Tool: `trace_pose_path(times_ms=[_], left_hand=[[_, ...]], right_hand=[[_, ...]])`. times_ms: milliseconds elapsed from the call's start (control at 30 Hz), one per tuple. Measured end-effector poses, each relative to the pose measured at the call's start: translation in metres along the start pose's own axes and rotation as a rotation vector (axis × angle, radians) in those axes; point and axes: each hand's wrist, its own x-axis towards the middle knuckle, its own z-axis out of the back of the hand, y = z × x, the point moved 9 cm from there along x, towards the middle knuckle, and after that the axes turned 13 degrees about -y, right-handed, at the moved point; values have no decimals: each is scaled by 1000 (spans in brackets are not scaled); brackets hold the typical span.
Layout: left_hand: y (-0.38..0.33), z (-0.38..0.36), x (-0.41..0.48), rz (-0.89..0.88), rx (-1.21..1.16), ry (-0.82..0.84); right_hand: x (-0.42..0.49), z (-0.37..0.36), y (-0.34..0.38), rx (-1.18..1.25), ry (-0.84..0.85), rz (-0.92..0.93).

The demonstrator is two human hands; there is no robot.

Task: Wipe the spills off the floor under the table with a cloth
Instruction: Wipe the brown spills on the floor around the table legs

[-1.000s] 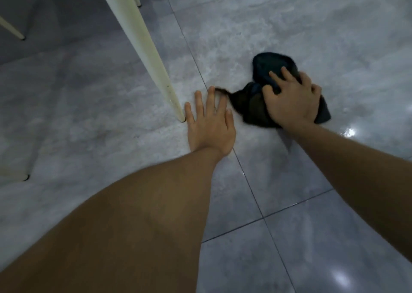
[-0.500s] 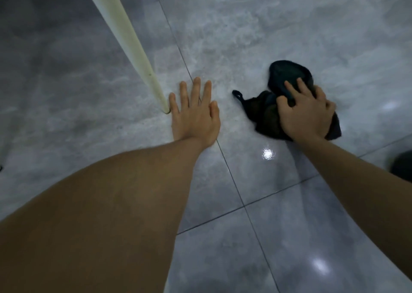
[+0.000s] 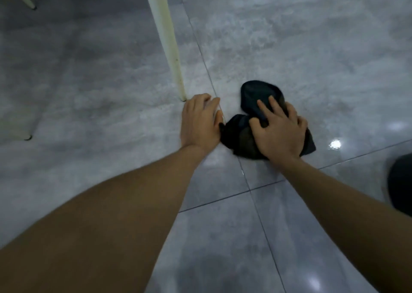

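Since half a second ago the right hand [image 3: 281,134] is sliding the dark cloth [image 3: 256,96] leftward, so its bunched end is now touching the left hand [image 3: 200,121], where before there was a gap. Right palm is pressing flat on top of the cloth, fingers spread, not clenched. Left hand is resting on the grey tile floor [image 3: 312,47], fingers loose, gripping nothing, just beside the foot of the white table leg [image 3: 166,38]. Cloth is sitting centre frame, right of the leg.
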Motion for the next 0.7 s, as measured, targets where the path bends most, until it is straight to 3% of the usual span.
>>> trace_pose_path(times_ms=[67, 167, 300, 367, 500, 700], left_hand=[[19, 15, -13, 66, -26, -31], [56, 37, -34, 123, 225, 23], [94, 68, -68, 169, 422, 146], [110, 81, -82, 249, 453, 175], [123, 97, -93, 226, 438, 182], [184, 149, -110, 380, 400, 93]], right_hand=[[8, -11, 31, -1, 9, 18], [-29, -13, 85, 62, 23, 169], [-110, 4, 97, 88, 51, 403], [-110, 7, 94, 85, 66, 385], [-77, -8, 141, 97, 32, 281], [-123, -21, 238, 132, 116, 504]])
